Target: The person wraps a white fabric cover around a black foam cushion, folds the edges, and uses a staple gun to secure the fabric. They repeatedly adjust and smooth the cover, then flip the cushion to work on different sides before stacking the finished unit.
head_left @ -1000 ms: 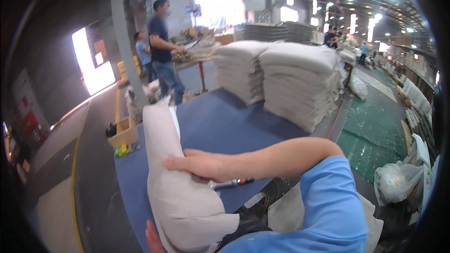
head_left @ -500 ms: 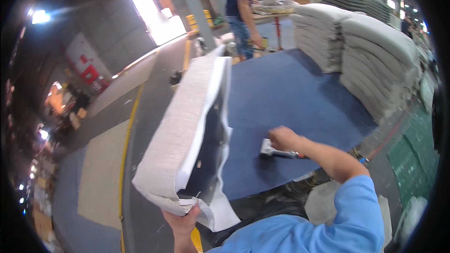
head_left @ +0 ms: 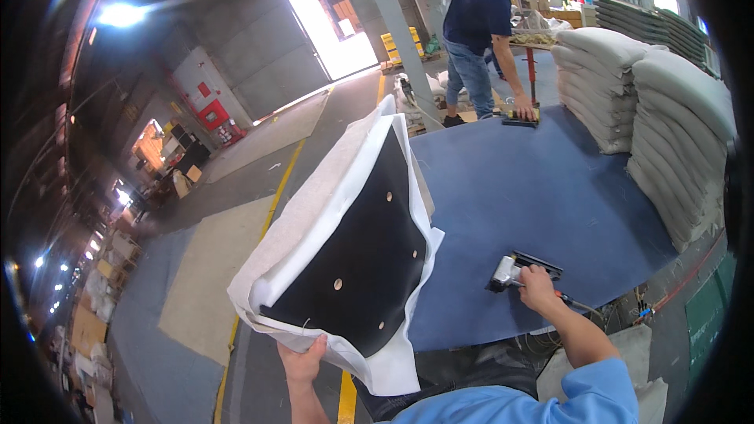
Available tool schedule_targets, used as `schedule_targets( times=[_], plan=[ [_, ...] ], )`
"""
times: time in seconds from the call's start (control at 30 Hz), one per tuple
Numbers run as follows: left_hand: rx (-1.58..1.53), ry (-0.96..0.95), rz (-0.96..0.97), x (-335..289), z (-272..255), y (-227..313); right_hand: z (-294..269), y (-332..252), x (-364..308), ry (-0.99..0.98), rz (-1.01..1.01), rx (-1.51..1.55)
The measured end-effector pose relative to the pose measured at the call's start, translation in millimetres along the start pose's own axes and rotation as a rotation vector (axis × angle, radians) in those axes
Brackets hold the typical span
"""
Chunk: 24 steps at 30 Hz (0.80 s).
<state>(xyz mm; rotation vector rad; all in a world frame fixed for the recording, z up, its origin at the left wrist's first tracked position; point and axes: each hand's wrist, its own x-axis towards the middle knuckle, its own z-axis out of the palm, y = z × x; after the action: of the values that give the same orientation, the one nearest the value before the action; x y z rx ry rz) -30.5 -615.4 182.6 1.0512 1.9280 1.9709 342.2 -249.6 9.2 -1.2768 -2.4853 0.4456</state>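
My left hand [head_left: 302,357] grips the lower corner of an upholstered panel [head_left: 353,259], which is tilted up at the near left edge of the table. The panel's black back shows several small holes. Pale beige fabric [head_left: 302,212] covers its outer side, with loose white padding [head_left: 393,365] along the edges. On the blue table, my right hand [head_left: 538,286] is closed around the handle of a silver and black staple gun [head_left: 509,271]. A hose trails from the gun toward the table's near edge.
Piles of stuffed beige cushions [head_left: 679,122] stand at the right of the blue table [head_left: 503,188]. A person in a dark shirt [head_left: 475,4] leans at the far edge, one hand at another tool [head_left: 520,118]. A grey post [head_left: 397,31] rises behind the panel.
The panel has turned so that more of its black back shows. My right hand has come down around the staple gun's handle. The person across the table now reaches to the tabletop.
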Motion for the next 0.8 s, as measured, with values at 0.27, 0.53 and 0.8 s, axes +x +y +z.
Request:
schedule_targets(
  times=[0.27, 0.53, 0.8],
  plan=[
    [-0.037, 0.117, -0.190, -38, -13, -18, -44, 54, 7, 0.072, 0.449, 0.012],
    [0.017, 0.186, -0.388, -78, -16, -48, -154, -18, 151, 0.235, -0.067, 0.795],
    [0.096, 0.221, -0.413, -78, -32, -54, -185, -131, 173, -0.188, -0.407, 1.657]
  ],
)
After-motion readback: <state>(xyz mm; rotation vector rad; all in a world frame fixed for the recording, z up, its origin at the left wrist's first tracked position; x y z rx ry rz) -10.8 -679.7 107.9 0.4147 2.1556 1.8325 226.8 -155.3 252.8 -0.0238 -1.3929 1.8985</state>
